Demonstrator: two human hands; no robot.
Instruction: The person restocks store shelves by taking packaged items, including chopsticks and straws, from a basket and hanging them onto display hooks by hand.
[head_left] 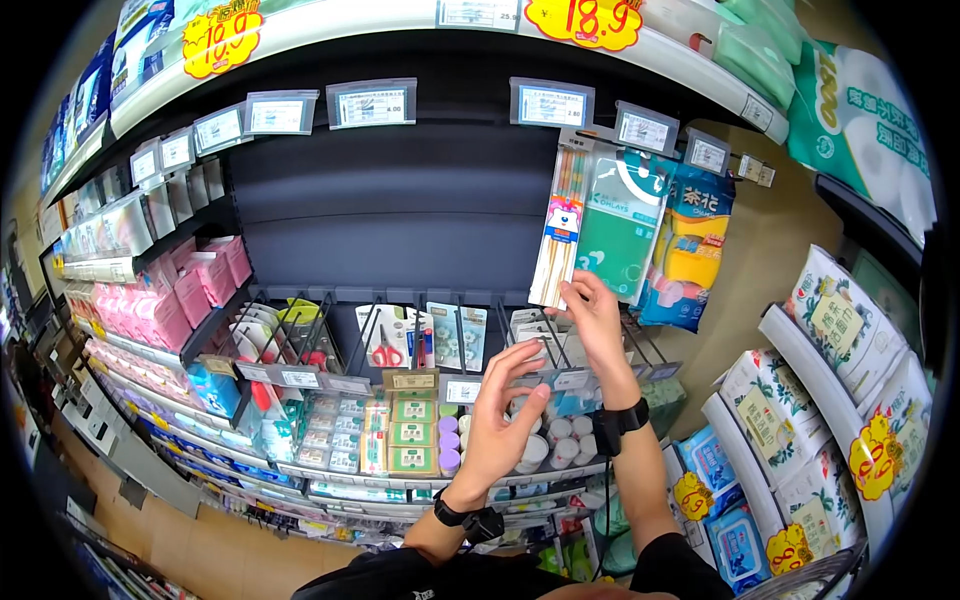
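A pack of long sticks (pixel 561 225) with a white bear on it is just above the fingertips of the right hand (pixel 592 310), and its low end is right by them. The thumb and first finger are bent close to the bottom edge of the pack, but I can't tell if they pinch it or only touch it. The left hand (pixel 508 400) is lower and to the left, with its thumb spread away from its long fingers, and it holds nothing.

Up and to the right of the right fingers is a green pack (pixel 612 225), and a yellow and blue pack (pixel 690 250) is past that. Price tags (pixel 552 104) are higher up, over the right fingers. Left of the left fingers is a card with red scissors (pixel 384 348). Below the left fingers are little round tubs (pixel 567 440), and purple lids (pixel 449 440) are down to the left. Green boxes (pixel 412 435) are beyond those lids. Pink packs (pixel 165 300) are far left of both hands' fingers, and white packs with leaves (pixel 765 400) are far to the right
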